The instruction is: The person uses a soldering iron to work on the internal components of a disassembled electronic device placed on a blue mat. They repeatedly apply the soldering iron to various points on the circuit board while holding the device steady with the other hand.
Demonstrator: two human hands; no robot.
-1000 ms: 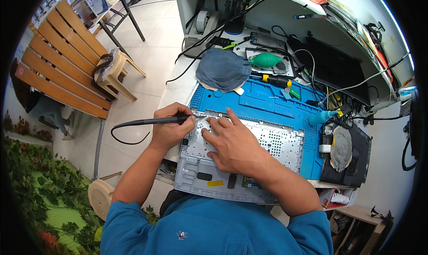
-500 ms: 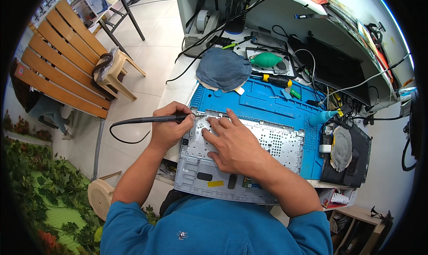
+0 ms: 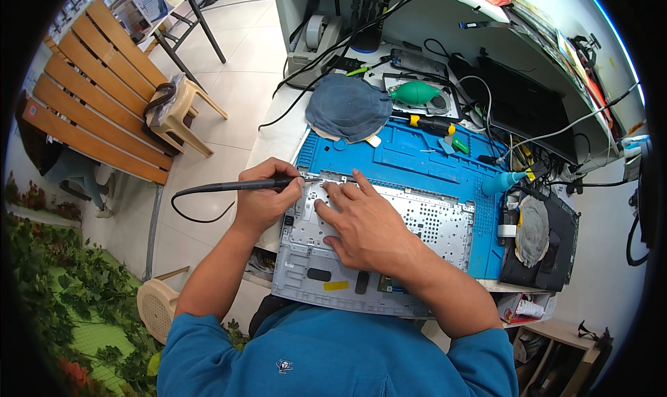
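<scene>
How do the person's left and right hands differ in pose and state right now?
The left hand grips a black pen-shaped tool; the right hand shows no tool.
The left hand is curled closed, whereas the right hand is spread open over the silver panel.
The left hand sits by the panel's left end, while the right hand lies farther in, across it.
Both are bare.

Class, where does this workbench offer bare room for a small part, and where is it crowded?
Free: the blue mat between the small green piece and perforated metal plate, plus its narrow strip between that plate and the black device. Crowded: behind the mat, around the green bulb blower and cables; the plate's left end, under the right hand.
</scene>
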